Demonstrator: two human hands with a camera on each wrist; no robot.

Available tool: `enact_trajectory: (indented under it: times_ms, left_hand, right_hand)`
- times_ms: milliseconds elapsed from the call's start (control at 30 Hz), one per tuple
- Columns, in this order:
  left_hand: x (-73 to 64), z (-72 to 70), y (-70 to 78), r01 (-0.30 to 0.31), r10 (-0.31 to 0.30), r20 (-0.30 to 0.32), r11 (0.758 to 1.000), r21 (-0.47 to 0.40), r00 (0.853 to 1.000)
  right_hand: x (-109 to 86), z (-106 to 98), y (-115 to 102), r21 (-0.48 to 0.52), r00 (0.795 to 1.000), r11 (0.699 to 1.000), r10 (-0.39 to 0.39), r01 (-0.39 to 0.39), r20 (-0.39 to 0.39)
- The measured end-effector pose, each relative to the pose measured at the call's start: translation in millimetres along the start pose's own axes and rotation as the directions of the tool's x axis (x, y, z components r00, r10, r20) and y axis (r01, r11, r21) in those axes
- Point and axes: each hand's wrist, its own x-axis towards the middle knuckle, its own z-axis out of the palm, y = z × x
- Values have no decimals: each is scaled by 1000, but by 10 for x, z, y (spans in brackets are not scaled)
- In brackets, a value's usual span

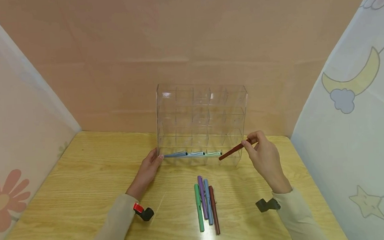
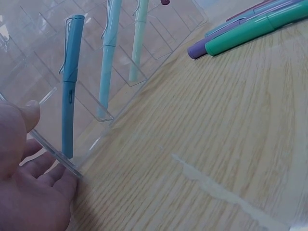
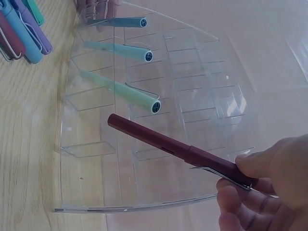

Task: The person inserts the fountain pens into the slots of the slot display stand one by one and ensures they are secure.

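Note:
A clear acrylic pen rack (image 1: 200, 116) with rows of small compartments stands upright on the table. My left hand (image 1: 149, 166) grips its lower left side, thumb and fingers on either side of the panel (image 2: 57, 156). In my right hand (image 1: 264, 159), thumb and fingers pinch the clip end of a dark red pen (image 3: 163, 143), which slants with its other end toward the bottom row. Three pens lie in that row: a blue pen (image 2: 72, 82) nearest my left hand, then a light blue pen (image 2: 109, 53) and a pale green pen (image 3: 130, 94).
Several pens lie side by side in front of the rack: a green pen (image 1: 199, 207), a purple pen (image 1: 202, 196), a blue pen (image 1: 208, 203) and a dark red pen (image 1: 214, 210). A cloth wall (image 1: 186, 32) rises behind the wooden table (image 1: 93, 184), with printed panels on both sides.

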Motion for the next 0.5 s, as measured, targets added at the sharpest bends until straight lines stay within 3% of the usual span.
enact_trajectory:
  times_ms: [500]
  left_hand:
    - [-6,13,7,-5,5,-10,1000,8,1000]
  right_hand:
    - [22,61,-14,36,999,999,-7,8,-44]
